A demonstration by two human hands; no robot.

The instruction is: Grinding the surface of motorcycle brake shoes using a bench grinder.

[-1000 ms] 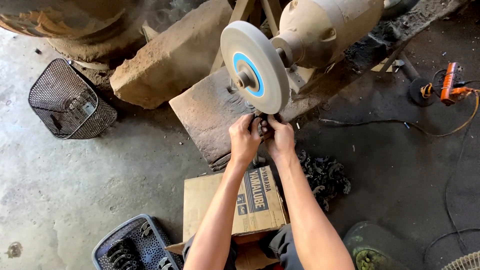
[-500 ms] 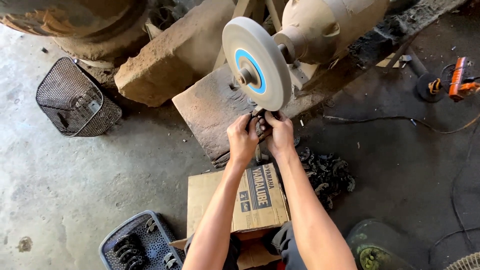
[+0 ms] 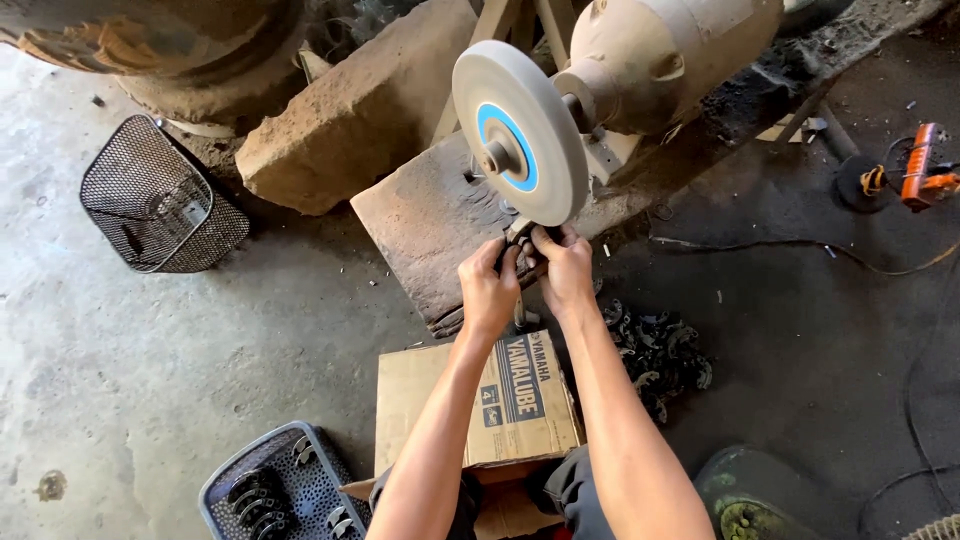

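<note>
Both hands at the grinding wheel [image 3: 520,130].
Left hand [image 3: 488,290] and right hand [image 3: 565,270] each pinch a small metal part [image 3: 522,238] in their grip, just below the wheel rim.

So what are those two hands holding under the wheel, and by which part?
Both the left hand and right hand grip a small dark metal part from either side, its top at the grinding wheel's lower edge. What the part is cannot be told.

Small metal part [image 3: 527,262] mostly hidden between left hand [image 3: 487,290] and right hand [image 3: 566,268]; shape indiscernible. Grinder motor [image 3: 670,50] cut off at top edge.
</note>
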